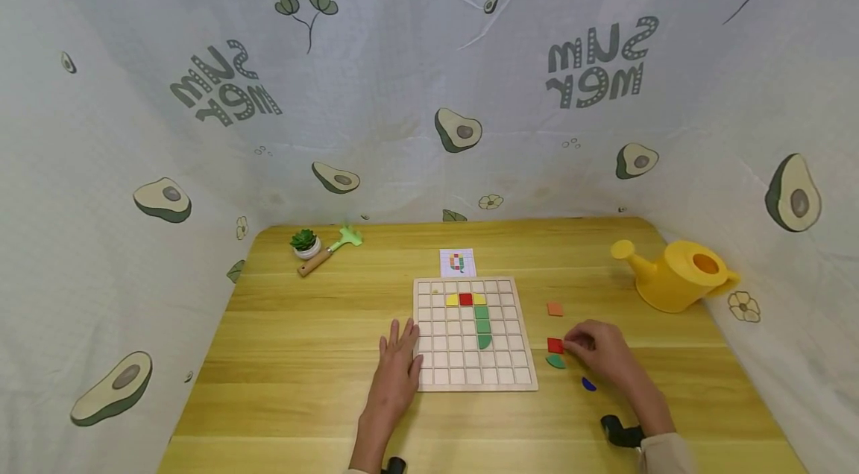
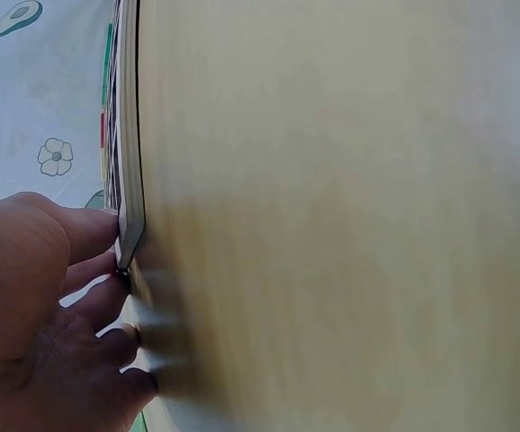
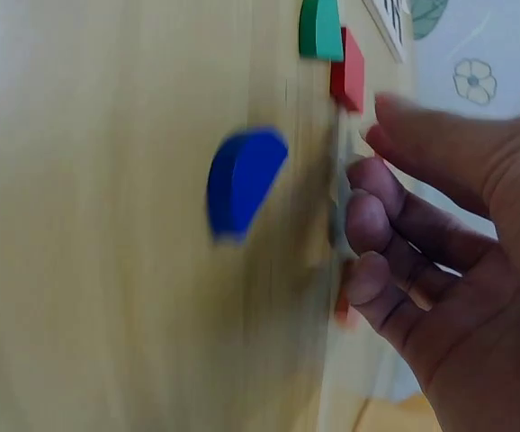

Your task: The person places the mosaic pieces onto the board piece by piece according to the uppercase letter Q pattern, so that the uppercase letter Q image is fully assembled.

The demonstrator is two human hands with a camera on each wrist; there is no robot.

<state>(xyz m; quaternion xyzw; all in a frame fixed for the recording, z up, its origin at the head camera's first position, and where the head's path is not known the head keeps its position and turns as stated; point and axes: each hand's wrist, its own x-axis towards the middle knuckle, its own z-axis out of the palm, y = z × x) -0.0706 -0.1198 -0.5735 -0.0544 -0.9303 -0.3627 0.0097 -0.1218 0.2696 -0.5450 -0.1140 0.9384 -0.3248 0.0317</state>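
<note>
My left hand [image 1: 393,377] rests at the left edge of the wooden grid board [image 1: 439,377], fingers extended. The left wrist view shows its thumb against the board's edge [image 2: 130,135]. On the board, a red square [image 1: 466,299] sits between two yellow curved pieces [image 1: 452,300], with green squares [image 1: 482,326] and a green quarter-round piece [image 1: 485,341] running down the right. Beside the board, my right hand [image 1: 600,351] has its loosely bent fingertips close to a loose red square [image 1: 554,345]. In the right wrist view, the thumb tip is near this red piece [image 3: 350,72].
Loose pieces right of the board: an orange square [image 1: 554,308], a green quarter-round [image 1: 555,361] and a blue half-round [image 1: 588,384]. A pattern card [image 1: 457,263] lies behind the board. Farther out are a yellow watering can [image 1: 678,276], a potted succulent [image 1: 305,243] and a small garden rake [image 1: 329,250].
</note>
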